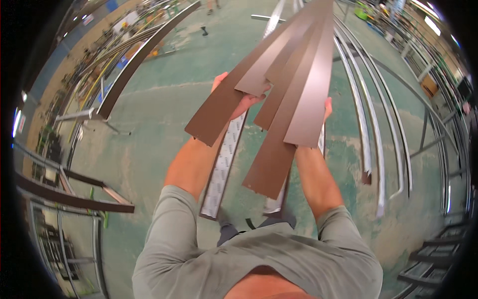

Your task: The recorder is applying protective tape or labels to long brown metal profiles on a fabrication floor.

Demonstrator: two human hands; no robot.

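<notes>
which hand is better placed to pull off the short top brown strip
Left, probably. The left hand has its fingers right at the short top strip's near end; the right hand is mostly hidden under the far side of the brown strips.

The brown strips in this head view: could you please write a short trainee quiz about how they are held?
1. True or false: both hands support the brown strips.
2. Which hand shows fingers over the top of a strip? A) left hand B) right hand
3. Fill in: the floor is painted ____.

Key: 1 true; 2 A; 3 green.
</notes>
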